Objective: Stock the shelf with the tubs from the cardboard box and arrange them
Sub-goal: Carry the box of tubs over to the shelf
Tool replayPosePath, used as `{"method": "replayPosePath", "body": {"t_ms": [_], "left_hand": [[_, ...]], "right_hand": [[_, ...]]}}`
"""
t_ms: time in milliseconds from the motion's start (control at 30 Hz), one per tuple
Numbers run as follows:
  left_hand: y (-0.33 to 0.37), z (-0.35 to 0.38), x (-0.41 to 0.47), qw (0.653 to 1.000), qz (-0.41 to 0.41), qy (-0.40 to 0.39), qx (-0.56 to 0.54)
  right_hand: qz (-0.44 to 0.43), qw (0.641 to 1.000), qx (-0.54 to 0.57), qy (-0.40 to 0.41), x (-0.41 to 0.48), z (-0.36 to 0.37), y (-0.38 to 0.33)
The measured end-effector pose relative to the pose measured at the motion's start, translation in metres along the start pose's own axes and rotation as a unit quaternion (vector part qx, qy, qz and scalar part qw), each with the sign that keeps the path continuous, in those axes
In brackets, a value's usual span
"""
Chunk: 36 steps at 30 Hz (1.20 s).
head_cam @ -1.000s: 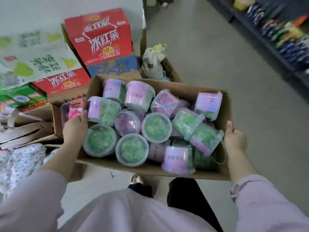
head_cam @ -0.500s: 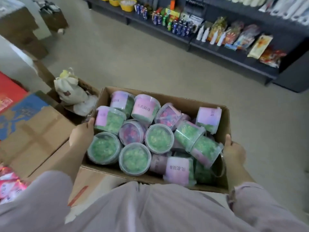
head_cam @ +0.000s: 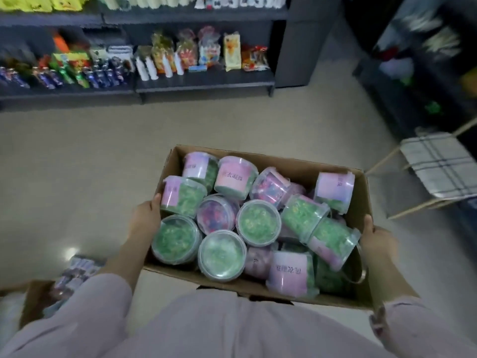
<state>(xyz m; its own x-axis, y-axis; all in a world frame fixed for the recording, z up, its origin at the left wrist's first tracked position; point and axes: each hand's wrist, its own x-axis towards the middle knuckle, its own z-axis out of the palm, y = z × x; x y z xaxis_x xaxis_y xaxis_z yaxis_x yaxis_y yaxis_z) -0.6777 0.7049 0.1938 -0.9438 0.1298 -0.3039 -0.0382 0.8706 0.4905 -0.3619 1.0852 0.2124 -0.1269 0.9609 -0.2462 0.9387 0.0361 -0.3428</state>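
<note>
I carry an open cardboard box (head_cam: 304,166) in front of my body, above the floor. It is full of several clear round tubs (head_cam: 258,222) with green or pink contents and pink labels, some upright, some on their sides. My left hand (head_cam: 144,218) grips the box's left wall, thumb over the rim beside a tub. My right hand (head_cam: 374,239) grips the right wall the same way. A dark shelf (head_cam: 206,82) stocked with snack packs and bottles stands ahead across the floor.
A second dark shelf unit (head_cam: 423,73) runs along the right. A stool with a checked cushion (head_cam: 436,164) stands at the right, close to the box. Another cardboard box (head_cam: 33,298) with packs sits at the lower left. Bare tiled floor (head_cam: 77,164) lies between me and the shelves.
I have turned right with the box in both hands: the stacked red cartons and white bag have left the view, and the shelves and stool have come in.
</note>
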Motion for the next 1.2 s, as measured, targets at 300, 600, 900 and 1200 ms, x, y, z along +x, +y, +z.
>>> {"method": "replayPosePath", "body": {"t_ms": [300,600,900,1200], "left_hand": [[0.264,0.096,0.125,0.973,0.192,-0.110,0.069],[0.486,0.218,0.163,0.941,0.287,-0.147,0.103],[0.682,0.317,0.196,0.922,0.324,-0.183,0.111],[0.887,0.444,0.242,0.874,0.400,-0.246,0.125]], "right_hand": [[0.240,0.964,0.091,0.069,0.088,-0.045,0.046],[0.328,0.933,0.121,0.083,0.244,-0.087,0.076],[0.374,0.912,0.130,0.111,0.391,-0.136,0.074],[0.465,0.863,0.135,0.143,0.520,-0.153,0.076]]}}
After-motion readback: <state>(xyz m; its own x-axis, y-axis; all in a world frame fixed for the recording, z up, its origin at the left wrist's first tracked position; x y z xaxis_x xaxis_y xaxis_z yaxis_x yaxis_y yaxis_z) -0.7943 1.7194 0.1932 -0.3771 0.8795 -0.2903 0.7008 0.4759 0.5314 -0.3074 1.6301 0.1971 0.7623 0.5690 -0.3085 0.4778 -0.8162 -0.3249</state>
